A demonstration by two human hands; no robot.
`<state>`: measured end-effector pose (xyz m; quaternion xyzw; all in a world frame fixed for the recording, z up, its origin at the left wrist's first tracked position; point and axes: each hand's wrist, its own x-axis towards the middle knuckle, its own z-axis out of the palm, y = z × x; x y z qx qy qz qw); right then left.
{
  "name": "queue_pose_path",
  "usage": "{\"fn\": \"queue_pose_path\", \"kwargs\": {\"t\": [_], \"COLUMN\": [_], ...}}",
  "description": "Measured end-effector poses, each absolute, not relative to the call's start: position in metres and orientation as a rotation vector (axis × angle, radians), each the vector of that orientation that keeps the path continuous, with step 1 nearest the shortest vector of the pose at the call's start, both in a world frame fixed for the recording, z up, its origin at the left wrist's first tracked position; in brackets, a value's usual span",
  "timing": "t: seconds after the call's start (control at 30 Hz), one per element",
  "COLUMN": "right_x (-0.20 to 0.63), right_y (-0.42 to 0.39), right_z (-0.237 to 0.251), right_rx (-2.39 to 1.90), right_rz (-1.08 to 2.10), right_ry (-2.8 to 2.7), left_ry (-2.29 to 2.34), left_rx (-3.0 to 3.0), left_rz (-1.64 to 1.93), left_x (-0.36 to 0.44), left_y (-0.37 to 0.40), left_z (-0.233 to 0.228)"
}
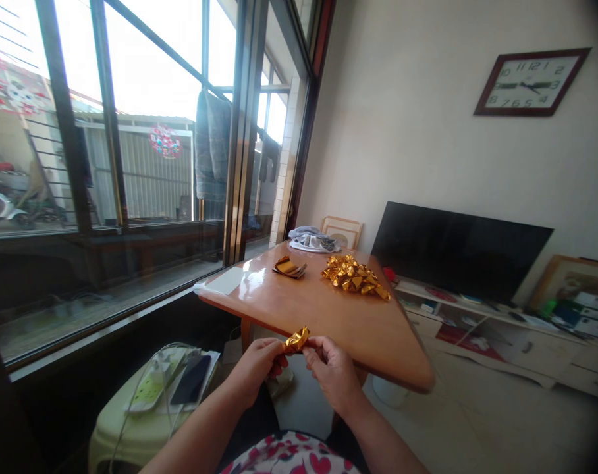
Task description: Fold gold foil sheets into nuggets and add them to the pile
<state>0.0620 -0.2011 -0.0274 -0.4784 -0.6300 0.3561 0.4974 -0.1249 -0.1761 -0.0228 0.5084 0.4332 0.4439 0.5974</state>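
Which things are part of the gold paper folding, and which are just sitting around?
Part of the folding:
- gold paper piece, pinched between left hand and right hand
- pile of folded gold pieces
- stack of flat gold sheets
- wooden table

Just sitting around:
- bundled cloth
- phone and power strip on the green stool
- television
- wall clock

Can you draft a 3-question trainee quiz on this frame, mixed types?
1. True or false: both the left hand and right hand pinch the gold foil piece.
2. What lies nearer the window: the flat foil stack or the pile of folded gold pieces?
3. The phone rests on: A) the wooden table B) the green stool C) the floor.

Key: 1 true; 2 flat foil stack; 3 B.
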Motion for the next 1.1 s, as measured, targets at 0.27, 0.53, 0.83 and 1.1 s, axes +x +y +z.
{"fn": "queue_pose_path", "kwargs": {"t": [0.27, 0.53, 0.83, 1.1], "right_x": [0.062, 0.059, 0.062, 0.059], "right_y": [-0.202, -0.204, -0.208, -0.208], "right_z": [-0.023, -0.023, -0.017, -0.016], "right_rx": [-1.143, -1.136, -1.180, -1.172], "right_rz": [0.875, 0.852, 0.689, 0.639], "right_ry": [-1.534, -1.498, -1.566, -1.539], "left_ry": [0.987, 0.973, 0.997, 0.982], "left_rx": [1.181, 1.173, 1.185, 1.233], "left_rz": [1.018, 1.001, 1.004, 1.057], "left_x": [-0.125, -0.124, -0.122, -0.121], "left_y": [-0.175, -0.174, -0.176, -0.177], "left_z": [-0.027, -0.028, -0.025, -0.022]}}
